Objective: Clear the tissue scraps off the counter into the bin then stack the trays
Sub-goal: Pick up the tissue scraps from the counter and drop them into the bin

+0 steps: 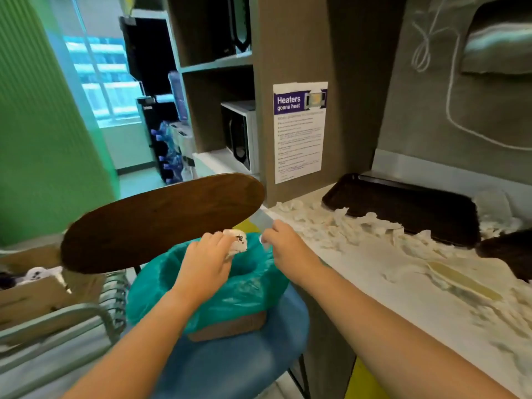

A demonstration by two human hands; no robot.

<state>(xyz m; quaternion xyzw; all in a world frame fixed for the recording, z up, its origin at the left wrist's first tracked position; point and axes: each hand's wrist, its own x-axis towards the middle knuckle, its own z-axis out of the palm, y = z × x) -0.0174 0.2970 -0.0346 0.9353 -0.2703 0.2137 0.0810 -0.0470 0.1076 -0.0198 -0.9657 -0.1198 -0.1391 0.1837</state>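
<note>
At the far left, a cardboard box (31, 295) is cut off by the frame edge, its contents too blurred to name. Above it a dark brown oval wooden board (161, 223), probably a chair back, tilts across the view and hides what lies behind. Just right of it, the bin (230, 326) stands on a blue seat (236, 367); a teal plastic liner (218, 295) drapes over its rim so only a strip of brown wall shows below.

The left hand (205, 264) hovers over the bin's opening, fingers closed around a crumpled white tissue wad (237, 243) with dark marks on it. The right hand (283, 244) is beside it over the bin's far right rim, pinching a small white scrap (264, 241), mostly hidden by the fingers.

To the right, the pale worktop (383, 286) is strewn with torn tissue scraps (339, 226), blurred toward the near right corner. A flat yellowish strip (463, 280) lies among them, hard to identify. At the far side, a dark brown tray (408, 208) lies flat, scraps overlapping its near edge. A second dark tray (509, 251) is cut off by the right edge. A printed notice (299, 131) headed "Heaters gonna heat" hangs on the panel behind; its small text is illegible.
</note>
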